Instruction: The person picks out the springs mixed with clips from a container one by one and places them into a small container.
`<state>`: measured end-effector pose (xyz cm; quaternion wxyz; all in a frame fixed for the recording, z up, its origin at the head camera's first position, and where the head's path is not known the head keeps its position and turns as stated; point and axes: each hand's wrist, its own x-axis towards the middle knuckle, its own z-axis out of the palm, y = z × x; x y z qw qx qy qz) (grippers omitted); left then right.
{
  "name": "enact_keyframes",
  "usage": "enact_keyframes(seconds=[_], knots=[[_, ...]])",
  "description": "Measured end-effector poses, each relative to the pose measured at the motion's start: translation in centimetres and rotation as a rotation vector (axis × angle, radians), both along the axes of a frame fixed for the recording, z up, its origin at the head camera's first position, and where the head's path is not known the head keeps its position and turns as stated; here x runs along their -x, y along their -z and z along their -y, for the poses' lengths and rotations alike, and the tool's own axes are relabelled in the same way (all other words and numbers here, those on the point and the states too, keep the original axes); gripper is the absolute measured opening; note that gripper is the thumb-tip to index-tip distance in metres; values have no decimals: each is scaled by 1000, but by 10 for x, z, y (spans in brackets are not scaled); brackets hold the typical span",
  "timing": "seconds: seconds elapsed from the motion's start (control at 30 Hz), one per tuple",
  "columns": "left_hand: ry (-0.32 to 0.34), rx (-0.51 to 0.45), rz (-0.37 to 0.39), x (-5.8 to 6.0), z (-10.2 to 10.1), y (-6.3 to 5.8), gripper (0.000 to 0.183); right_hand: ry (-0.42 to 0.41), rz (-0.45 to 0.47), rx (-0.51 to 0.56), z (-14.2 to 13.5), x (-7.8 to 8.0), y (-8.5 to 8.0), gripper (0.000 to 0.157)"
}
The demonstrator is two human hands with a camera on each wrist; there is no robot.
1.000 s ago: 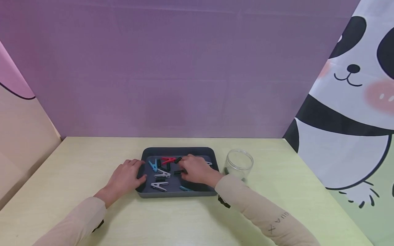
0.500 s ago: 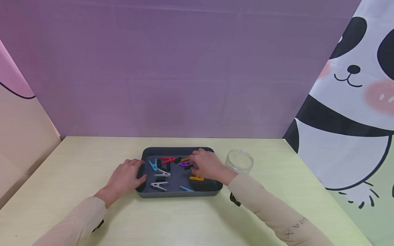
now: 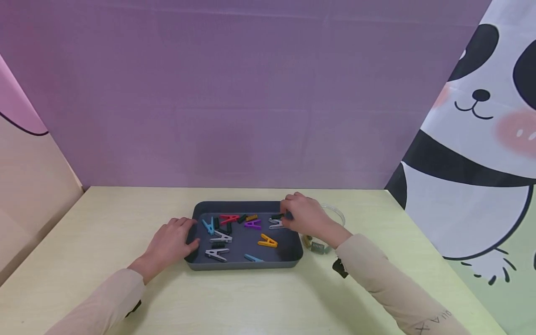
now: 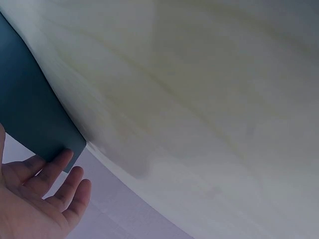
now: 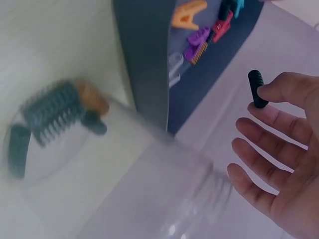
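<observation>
My right hand is over the right end of the grey tray. Between its thumb and index finger it pinches a small dark coil spring; the other fingers are spread. My left hand rests at the tray's left edge with loose fingers, fingertips at the outer wall. In the tray lie several clips, among them a yellow clip, a purple clip and a red clip, plus several springs. Beside the tray, partly hidden by my right arm, stands a clear jar.
Several springs sit at the bottom of the jar. Silver clips and blue clips are also in the tray. A purple backdrop stands behind the table, and a panda-printed sheet hangs on the right.
My right hand has moved right across the tray toward the jar, uncovering the yellow and purple clips and a gold spring. The left hand has stayed at the tray's left edge.
</observation>
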<state>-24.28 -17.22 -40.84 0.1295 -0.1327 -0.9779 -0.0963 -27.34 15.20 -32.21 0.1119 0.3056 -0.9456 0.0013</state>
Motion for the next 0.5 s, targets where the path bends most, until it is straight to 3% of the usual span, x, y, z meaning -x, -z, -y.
enact_keyframes(seconds=[0.5], knots=[[8, 0, -2, -1, 0, -2, 48, 102, -9, 121, -53, -2, -17, 7]])
